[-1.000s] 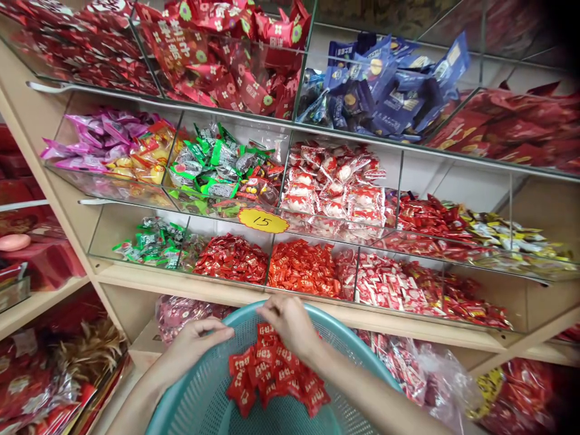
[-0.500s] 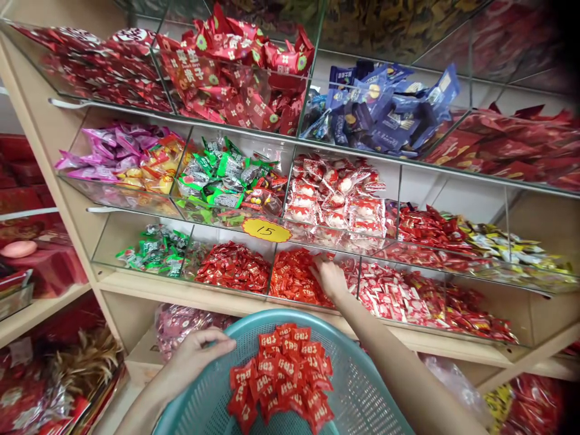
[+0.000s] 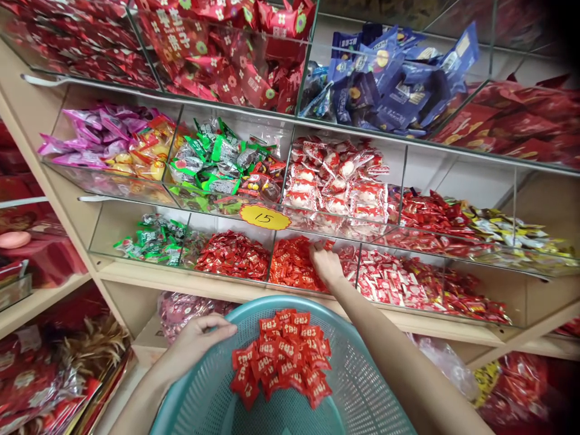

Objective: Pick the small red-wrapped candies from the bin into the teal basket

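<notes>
So closest to the camera there's a teal perforated plastic basket, and the left hand is clamped on its near-left rim, thumb hooked over the edge. Sitting in the basket toward its far side is a heap of small red foil-wrapped candies. Past the far rim, the right hand is stretched out into the clear acrylic bin on the lowest shelf row, fingers curled down into the loose red candies in there, right by the bin's right divider; can't tell if it's actually got hold of any. A yellow oval price tag reading 15 sits on the shelf edge just above that bin. Farther up, a bin of blue packets sits on the top row.
</notes>
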Available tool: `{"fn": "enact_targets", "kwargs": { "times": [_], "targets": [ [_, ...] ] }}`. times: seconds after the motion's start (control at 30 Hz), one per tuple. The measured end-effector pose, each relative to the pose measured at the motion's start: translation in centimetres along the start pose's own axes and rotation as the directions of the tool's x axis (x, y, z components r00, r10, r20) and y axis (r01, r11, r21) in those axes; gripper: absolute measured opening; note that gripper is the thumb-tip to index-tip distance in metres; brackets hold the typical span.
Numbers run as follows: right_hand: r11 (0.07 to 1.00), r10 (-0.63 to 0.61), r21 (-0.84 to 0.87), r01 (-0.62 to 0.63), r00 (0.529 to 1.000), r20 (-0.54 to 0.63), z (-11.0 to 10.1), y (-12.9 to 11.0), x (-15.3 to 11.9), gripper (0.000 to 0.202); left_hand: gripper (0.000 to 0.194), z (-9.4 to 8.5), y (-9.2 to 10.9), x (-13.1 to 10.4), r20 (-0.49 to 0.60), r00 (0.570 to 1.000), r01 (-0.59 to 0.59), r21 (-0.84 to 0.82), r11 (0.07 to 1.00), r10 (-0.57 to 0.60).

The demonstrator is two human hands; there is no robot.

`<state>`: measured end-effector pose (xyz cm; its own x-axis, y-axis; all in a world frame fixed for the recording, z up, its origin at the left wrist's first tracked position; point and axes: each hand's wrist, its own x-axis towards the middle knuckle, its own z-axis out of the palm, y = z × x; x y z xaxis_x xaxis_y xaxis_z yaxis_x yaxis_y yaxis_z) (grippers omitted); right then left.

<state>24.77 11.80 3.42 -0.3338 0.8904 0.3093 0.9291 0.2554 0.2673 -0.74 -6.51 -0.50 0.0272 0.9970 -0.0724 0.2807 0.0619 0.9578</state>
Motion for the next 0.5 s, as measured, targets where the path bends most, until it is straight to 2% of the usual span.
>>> {"fn": "enact_targets", "kwargs": {
  "times": [0.13, 0.27, 0.37, 0.5],
  "targets": [
    [1.0, -0.006, -0.006, 0.006, 1.0, 0.0, -0.3, 0.1, 0.1, 0.029, 0.026, 0.1, 0.1, 0.0, -0.003, 0.999, 0.033, -0.026, 0.999, -0.033],
    [1.0, 0.008, 0.002, -0.008, 0.998, -0.07, -1.4, 0.8, -0.4, 0.028, 0.027, 0.2, -0.1, 0.0, -0.015, 0.999, 0.033, -0.02, 0.999, -0.033],
    [0.998, 0.0, 0.064, 0.011, 0.985, -0.171, -2.6, 1.6, -2.2, 0.026, 0.025, 0.2, 0.0, 0.1, -0.021, 1.0, 0.014, -0.007, 1.0, -0.014],
    [0.965, -0.049, 0.235, 0.117, 0.96, -0.277, -4.3, 2.1, -6.4, 0.026, 0.025, 0.2, 0.1, 0.1, -0.024, 0.999, 0.024, -0.036, 0.999, -0.025]
  ]
}}
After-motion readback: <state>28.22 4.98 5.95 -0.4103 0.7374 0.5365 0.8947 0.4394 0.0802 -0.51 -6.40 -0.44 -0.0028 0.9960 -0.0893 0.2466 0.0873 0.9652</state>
